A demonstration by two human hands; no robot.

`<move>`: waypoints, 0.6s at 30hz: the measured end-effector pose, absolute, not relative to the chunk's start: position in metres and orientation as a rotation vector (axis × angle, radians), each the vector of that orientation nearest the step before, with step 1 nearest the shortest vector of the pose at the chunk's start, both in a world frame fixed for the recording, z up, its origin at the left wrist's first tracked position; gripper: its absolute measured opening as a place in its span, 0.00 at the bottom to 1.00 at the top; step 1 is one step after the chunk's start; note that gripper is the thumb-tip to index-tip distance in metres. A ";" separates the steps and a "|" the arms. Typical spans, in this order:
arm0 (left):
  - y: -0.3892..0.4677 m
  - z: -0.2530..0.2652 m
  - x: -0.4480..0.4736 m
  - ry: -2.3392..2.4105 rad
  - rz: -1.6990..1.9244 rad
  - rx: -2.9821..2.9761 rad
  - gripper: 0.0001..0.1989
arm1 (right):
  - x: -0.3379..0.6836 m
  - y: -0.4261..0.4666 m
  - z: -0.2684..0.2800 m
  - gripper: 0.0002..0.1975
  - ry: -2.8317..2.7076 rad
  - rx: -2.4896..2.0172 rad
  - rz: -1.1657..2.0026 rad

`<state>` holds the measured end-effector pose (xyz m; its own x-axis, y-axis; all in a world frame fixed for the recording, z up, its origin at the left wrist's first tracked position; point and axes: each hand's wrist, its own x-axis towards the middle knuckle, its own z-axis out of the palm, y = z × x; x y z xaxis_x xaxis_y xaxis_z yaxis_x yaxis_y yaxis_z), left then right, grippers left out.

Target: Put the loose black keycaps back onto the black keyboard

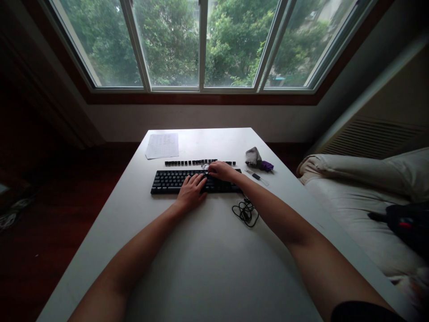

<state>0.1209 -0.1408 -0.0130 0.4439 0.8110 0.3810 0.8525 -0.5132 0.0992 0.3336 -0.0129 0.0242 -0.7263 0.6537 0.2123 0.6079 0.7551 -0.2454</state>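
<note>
A black keyboard (pixel 167 181) lies across the white table in the head view. My left hand (pixel 192 190) rests flat on its middle, fingers stretched over the keys. Curled fingers of my right hand (pixel 221 171) sit above the keyboard's back edge, right of centre; what they grip is too small and hidden to name. A small pale, shiny item (pixel 204 166) shows beside those fingertips, its kind unclear. Just behind the keyboard stands a row of loose black keycaps (pixel 187 162), partly covered by my right hand.
A coiled black cable (pixel 246 212) lies by my right forearm. Further right are a wire keycap puller (pixel 256 176), a grey cloth (pixel 253 156) and a purple cloth (pixel 267 166). Printed paper (pixel 163 145) lies at the back left. A pale sofa (pixel 342 210) stands beside the table.
</note>
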 end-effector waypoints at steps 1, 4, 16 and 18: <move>-0.141 -0.013 0.121 -1.489 -0.591 -2.578 0.30 | 0.334 -0.013 0.024 0.05 -2.660 -0.985 0.246; -0.141 -0.013 0.121 -1.488 -0.596 -2.581 0.30 | 0.336 -0.011 0.021 0.05 -2.622 -1.008 0.307; -0.141 -0.014 0.120 -1.476 -0.594 -2.572 0.29 | 0.339 -0.007 0.014 0.05 -2.549 -1.025 0.424; -0.140 -0.014 0.120 -1.478 -0.590 -2.570 0.29 | 0.338 -0.010 0.015 0.04 -2.590 -1.004 0.329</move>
